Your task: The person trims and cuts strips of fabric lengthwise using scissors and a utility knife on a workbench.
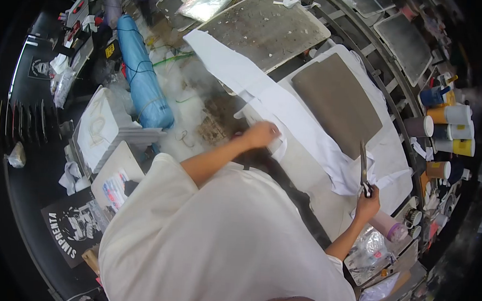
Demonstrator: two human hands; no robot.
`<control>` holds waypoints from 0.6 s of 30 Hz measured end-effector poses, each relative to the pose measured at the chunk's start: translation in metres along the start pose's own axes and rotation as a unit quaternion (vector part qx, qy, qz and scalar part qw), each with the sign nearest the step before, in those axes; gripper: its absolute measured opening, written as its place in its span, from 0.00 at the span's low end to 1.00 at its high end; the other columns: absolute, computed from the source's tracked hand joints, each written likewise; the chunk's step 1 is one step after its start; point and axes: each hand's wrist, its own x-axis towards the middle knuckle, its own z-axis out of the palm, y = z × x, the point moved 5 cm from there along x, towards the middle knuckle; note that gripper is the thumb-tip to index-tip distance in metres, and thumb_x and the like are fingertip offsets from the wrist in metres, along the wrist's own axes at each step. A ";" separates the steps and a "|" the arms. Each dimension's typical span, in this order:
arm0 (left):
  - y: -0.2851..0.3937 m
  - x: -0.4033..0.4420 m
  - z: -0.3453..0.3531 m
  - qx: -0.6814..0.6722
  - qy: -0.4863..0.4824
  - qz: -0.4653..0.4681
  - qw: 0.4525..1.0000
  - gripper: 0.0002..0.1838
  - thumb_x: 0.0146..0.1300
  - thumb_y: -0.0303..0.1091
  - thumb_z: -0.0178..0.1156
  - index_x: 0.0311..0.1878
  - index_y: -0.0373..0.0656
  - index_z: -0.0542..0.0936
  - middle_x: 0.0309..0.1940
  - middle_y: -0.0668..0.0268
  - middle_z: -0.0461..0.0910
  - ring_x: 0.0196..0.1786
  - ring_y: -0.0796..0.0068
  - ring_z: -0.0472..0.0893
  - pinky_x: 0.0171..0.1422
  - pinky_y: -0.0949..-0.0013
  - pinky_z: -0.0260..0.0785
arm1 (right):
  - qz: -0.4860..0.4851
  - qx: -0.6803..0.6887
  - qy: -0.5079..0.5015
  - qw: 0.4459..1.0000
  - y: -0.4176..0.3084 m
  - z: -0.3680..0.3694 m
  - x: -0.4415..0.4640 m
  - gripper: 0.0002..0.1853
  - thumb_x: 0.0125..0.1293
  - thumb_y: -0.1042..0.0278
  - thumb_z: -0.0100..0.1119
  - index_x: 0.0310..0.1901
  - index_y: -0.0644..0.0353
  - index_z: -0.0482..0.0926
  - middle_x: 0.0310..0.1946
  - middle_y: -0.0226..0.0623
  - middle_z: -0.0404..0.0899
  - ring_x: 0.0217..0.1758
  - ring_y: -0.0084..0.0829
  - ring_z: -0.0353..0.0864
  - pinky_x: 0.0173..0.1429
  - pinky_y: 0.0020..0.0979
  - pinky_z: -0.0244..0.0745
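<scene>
My right hand [368,203] is closed around the handles of a pair of scissors [363,168], whose blades point up and away from me. My left hand [261,134] is somewhat blurred, its fingers curled at a piece of white cloth [281,148] that hangs beside the near edge of the board. A long strip of white cloth [292,107] stretches diagonally across the boards, its lower end bunched close to the scissors. Beneath it lies a pale board [317,195], with a dark grey-brown panel [339,101] behind the strip.
A blue wrapped roll [141,74] lies at the left amid whitish stuffing. Beyond the cloth is a worn grey board [266,32]. Several paint tubs [450,115] line the right side. A pink-lidded bottle [389,226] sits just by my right wrist.
</scene>
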 end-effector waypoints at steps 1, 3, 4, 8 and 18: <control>-0.021 0.009 -0.023 -0.012 0.038 -0.006 0.999 0.20 0.64 0.46 0.60 0.43 0.36 0.84 0.31 0.56 0.85 0.35 0.61 0.84 0.43 0.64 0.76 | 0.011 0.055 -0.015 0.998 -0.020 -0.001 0.002 0.18 0.56 0.72 0.66 0.50 0.57 0.79 0.34 0.46 0.85 0.38 0.35 0.86 0.43 0.34 0.77; -0.079 0.034 -0.087 -0.035 0.125 0.012 0.991 0.17 0.67 0.45 0.56 0.35 0.40 0.83 0.30 0.56 0.83 0.35 0.61 0.83 0.43 0.60 0.75 | 0.027 0.202 -0.102 0.974 -0.052 0.024 0.008 0.21 0.54 0.73 0.69 0.51 0.62 0.78 0.37 0.42 0.85 0.40 0.27 0.84 0.46 0.28 0.76; -0.112 0.047 -0.124 -0.046 0.161 -0.024 0.986 0.17 0.68 0.45 0.55 0.32 0.41 0.81 0.28 0.58 0.82 0.33 0.64 0.82 0.40 0.61 0.75 | 0.029 0.258 -0.134 0.956 -0.072 0.042 0.011 0.22 0.53 0.73 0.71 0.51 0.62 0.78 0.38 0.39 0.85 0.41 0.24 0.83 0.46 0.27 0.76; -0.275 0.089 -0.276 -0.121 0.339 -0.134 0.923 0.23 0.68 0.53 0.54 0.34 0.40 0.81 0.27 0.61 0.80 0.34 0.67 0.81 0.36 0.59 0.71 | -0.073 0.371 -0.221 0.899 -0.215 0.110 0.017 0.32 0.45 0.65 0.80 0.53 0.61 0.76 0.38 0.35 0.80 0.40 0.24 0.76 0.48 0.30 0.74; -0.382 0.164 -0.408 -0.407 0.274 -0.283 0.824 0.30 0.60 0.61 0.62 0.49 0.41 0.82 0.36 0.64 0.83 0.39 0.67 0.79 0.50 0.66 0.68 | -0.064 0.138 -0.201 0.968 -0.436 0.251 0.050 0.29 0.49 0.49 0.74 0.48 0.56 0.75 0.31 0.48 0.83 0.34 0.49 0.83 0.40 0.43 0.75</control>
